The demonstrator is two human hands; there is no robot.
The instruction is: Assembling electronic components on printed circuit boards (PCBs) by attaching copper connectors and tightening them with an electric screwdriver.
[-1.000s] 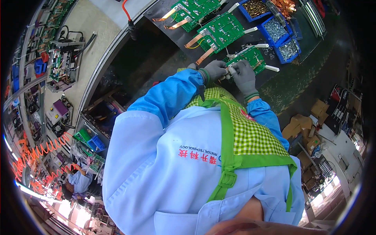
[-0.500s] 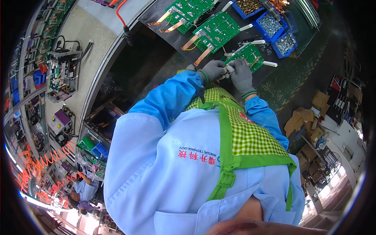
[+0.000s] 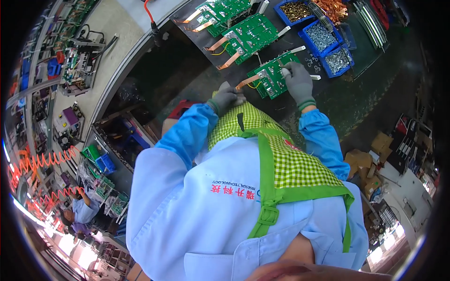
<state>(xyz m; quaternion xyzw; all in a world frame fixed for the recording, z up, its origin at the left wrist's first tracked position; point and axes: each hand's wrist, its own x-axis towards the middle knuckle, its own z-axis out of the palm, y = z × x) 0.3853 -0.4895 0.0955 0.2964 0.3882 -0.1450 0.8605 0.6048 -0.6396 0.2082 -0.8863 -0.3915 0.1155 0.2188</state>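
Note:
In front of me lies a green circuit board with copper strips, a yellow wire and white end pieces. My right hand, in a grey glove, reaches over its right part. Its fingertips are pinched together at the board's surface, and whatever they hold is too small to make out. My left hand, gloved too, is curled beside the free end of a copper strip, low over my checked apron. What lies within its fingers is hidden. Another green board with copper strips sits just beyond.
A further green board lies at the far left of the dark bench. Blue bins of brass-coloured screws, silver hardware and silver washers stand at the far right, beside metal bars. An orange-red cable hangs at left.
My hands were together at the near board's edge. Now they are apart: the left has drawn left and down, the right rests over the board, which is seen more fully.

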